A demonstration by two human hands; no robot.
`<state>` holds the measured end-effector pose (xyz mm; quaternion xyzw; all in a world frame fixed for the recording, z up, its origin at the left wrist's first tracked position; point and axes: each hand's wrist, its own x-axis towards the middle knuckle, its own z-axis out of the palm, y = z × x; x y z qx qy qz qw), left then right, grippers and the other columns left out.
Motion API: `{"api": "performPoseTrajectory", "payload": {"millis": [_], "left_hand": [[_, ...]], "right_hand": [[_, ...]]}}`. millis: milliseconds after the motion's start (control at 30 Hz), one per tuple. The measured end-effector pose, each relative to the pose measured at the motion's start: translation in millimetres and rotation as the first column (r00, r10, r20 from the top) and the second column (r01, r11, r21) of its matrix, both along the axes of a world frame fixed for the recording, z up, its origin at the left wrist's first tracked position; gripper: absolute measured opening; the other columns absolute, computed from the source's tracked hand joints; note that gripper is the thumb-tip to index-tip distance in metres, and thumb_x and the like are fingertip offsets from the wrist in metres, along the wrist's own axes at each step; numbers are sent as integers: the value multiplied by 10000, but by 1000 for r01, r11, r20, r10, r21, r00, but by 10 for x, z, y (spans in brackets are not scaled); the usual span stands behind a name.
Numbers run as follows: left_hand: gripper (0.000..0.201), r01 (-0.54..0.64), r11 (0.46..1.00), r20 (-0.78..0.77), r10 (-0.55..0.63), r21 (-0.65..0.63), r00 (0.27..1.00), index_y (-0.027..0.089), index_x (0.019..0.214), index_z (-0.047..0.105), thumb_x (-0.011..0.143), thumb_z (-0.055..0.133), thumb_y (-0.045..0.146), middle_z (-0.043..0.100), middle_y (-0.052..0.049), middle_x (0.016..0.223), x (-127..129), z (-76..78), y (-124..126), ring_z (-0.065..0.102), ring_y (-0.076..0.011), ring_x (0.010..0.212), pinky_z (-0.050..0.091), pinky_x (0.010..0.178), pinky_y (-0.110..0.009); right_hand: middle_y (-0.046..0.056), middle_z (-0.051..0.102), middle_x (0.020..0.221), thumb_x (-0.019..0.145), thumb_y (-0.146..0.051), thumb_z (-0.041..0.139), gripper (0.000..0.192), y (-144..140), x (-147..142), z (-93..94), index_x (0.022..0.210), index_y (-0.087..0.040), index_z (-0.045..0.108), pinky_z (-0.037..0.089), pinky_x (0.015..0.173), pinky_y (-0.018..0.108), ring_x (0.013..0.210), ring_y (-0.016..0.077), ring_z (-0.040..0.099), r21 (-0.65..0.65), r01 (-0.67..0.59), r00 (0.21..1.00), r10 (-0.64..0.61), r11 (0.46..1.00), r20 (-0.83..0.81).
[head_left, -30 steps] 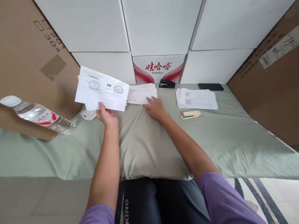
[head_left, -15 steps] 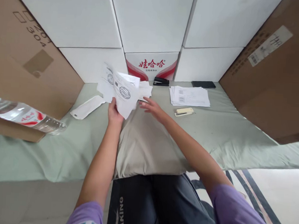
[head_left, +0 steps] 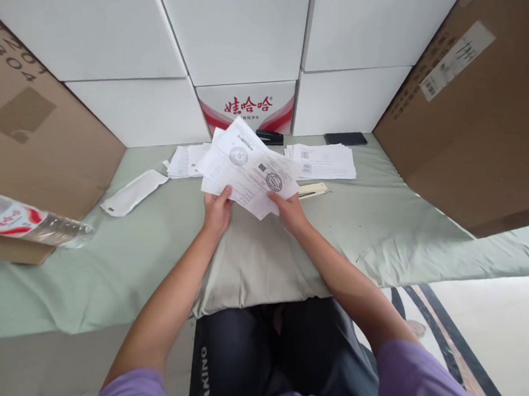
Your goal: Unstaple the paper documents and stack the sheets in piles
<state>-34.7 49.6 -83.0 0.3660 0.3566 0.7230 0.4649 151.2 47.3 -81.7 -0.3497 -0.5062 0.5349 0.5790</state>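
Several printed paper sheets (head_left: 251,169) with round stamps are held fanned out above the near part of the table. My left hand (head_left: 217,211) is closed on their lower left edge, thumb on top. On the lower right edge, my right hand (head_left: 289,212) pinches the sheets with its thumb over the paper. Behind them to the left lies a pile of white papers (head_left: 185,161). A second stack of papers (head_left: 329,160) rests at the right. A cream stapler (head_left: 314,190) sits just beyond my right hand, partly covered by the sheets.
A black stapler (head_left: 270,138) and a dark phone (head_left: 346,138) lie near the white boxes (head_left: 249,102) at the back. At left are a white sleeve-like packet (head_left: 134,192) and a water bottle (head_left: 29,222). Cardboard boxes stand at the left (head_left: 46,114) and right (head_left: 475,129).
My right hand, empty before, has closed on the sheets. The sheets have moved right and spread flatter between both hands. The camera view has shifted slightly to the right.
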Motion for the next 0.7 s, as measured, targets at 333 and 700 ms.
{"api": "performPoseTrajectory", "payload": {"millis": [333,700], "left_hand": [[496,2,996,-327,27,87,945,192,976,689,616,913,449,760,-57,885,-507,-46,141,740,-196,863,582,828,-302],[561,-120,991,-291,134,65,947,192,1071,702,625,899,471,761,-78,1016,-303,-1,22,718,-244,1057,541,971,-339]], "right_hand": [[57,766,948,729,-334,667,298,102,407,183,959,-164,750,531,923,438,939,268,694,41,93,927,-101,995,362],[58,748,1100,760,-337,650,431,49,326,76,1166,-205,706,519,981,421,1033,259,680,134,29,948,-70,991,310]]}}
